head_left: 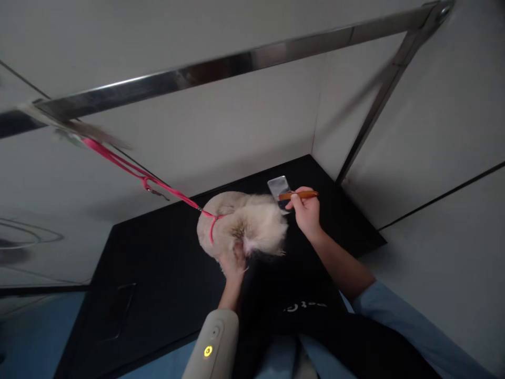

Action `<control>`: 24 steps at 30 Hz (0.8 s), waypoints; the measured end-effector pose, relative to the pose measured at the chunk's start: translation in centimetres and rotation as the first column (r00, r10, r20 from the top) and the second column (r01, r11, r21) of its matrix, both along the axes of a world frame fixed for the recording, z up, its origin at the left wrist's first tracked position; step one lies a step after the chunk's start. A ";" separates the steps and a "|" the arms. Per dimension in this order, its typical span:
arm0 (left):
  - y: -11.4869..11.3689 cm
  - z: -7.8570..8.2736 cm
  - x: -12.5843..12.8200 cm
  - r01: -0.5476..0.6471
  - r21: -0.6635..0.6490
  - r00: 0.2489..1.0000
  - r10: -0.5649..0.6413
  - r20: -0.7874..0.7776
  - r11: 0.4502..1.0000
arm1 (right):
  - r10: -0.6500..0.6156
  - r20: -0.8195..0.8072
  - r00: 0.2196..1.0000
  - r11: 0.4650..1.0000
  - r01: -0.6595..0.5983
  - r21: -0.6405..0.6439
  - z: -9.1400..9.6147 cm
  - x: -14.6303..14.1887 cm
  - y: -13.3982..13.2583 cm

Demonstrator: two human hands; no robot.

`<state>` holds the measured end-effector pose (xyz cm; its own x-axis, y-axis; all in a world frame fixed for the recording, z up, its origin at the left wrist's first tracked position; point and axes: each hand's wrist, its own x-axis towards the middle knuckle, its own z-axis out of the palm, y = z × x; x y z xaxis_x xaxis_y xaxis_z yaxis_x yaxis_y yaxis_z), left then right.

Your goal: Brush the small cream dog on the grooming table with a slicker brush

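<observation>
My feed's showing a black table [169, 263] with a pale fluffy animal [264, 223] on it, plus a thin angular outline [126, 311] toward the left that I honestly can't identify.

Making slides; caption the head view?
Right hand holds an orange-handled brush beside a pale, furry animal; left hand touches it.

Obstacle above animal [254, 221]: pink leash [181, 195]

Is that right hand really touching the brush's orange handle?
Touching. The head view shows the right hand gripping the orange handle, with the thumb lying right against it.
</observation>
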<state>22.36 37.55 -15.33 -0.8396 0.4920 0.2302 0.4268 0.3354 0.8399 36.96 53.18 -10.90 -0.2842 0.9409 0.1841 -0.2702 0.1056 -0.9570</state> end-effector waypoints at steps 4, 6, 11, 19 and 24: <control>0.3 0.4 0.4 -0.013 -0.034 1.000 0.012 -0.010 0.999 | 0.275 0.059 0.960 0.961 -0.275 -0.006 -0.3 0.5 -0.8; 0.5 0.4 0.6 -0.002 -0.031 1.000 0.001 -0.018 1.000 | 0.237 0.075 0.969 0.971 -0.237 -0.016 -0.4 0.7 -0.9; 0.8 -0.2 1.0 -0.005 -0.030 1.000 0.005 0.013 1.000 | 0.188 0.073 0.979 0.982 -0.189 0.001 -0.4 0.9 -0.8; 1.1 0.3 2.1 0.007 0.020 1.000 -0.007 -0.018 1.000 | 0.219 0.084 0.972 0.976 -0.217 -0.026 -0.1 0.3 0.1; 1.1 0.0 2.5 -0.059 0.046 0.997 0.057 0.044 0.997 | 0.260 0.112 0.959 0.965 -0.256 -0.046 0.4 -0.9 0.4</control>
<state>24.82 38.68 -15.35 -0.8759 0.4318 0.2154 0.3713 0.3181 0.8723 36.08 53.55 -10.55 -0.5360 0.8373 0.1079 -0.1712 0.0174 -0.9851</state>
